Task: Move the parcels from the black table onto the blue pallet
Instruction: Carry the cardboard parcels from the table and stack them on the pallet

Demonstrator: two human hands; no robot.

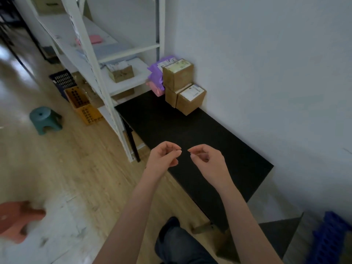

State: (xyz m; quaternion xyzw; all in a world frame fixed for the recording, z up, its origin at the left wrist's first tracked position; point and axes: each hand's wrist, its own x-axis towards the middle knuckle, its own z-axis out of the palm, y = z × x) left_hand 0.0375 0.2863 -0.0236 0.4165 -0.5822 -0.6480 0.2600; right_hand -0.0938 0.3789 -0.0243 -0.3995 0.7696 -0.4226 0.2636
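Black table point(190, 134) lengthwise along wall point(266, 73); parcels point(178, 77) label-up

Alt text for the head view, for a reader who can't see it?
A person's left hand and right hand hover empty, fingers loosely curled, above a black table. At its far end sit cardboard boxes, one stacked on others, beside a purple mailer. A blue pallet shows at bottom right.

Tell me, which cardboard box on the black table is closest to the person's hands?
The low box with the white label on top, at the front of the stack. The box behind it and the top box lie farther along the table.
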